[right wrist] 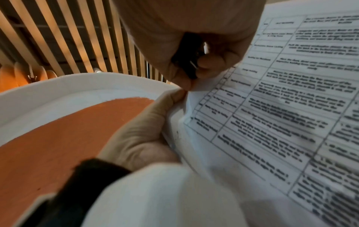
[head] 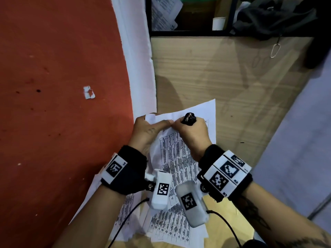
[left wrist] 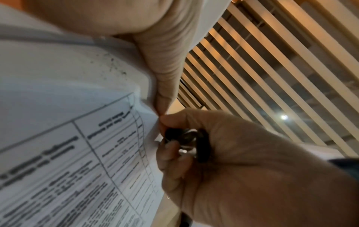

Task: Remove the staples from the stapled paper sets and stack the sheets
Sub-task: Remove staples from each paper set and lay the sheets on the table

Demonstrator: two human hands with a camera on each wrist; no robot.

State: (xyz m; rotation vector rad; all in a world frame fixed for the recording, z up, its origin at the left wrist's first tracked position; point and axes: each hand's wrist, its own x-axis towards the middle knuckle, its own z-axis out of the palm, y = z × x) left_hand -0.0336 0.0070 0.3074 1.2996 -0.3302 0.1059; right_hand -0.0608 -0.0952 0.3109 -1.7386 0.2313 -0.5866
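Head view: over the wooden bench's (head: 206, 68) left edge, the left hand (head: 148, 129) pinches the printed white paper set's (head: 177, 158) corner; the right hand (head: 192, 133) grips a black staple remover (head: 189, 119).

Left wrist view: fingertips meet there; pulling could tear it.

Right wrist view: the staple itself stays hidden.

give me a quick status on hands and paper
Left hand pinches printed white paper set at its corner. Right hand grips black staple remover, thumb at same corner. Nothing blocking.

The table text on the printed sheets (head: 176, 158) is too blurred to read.
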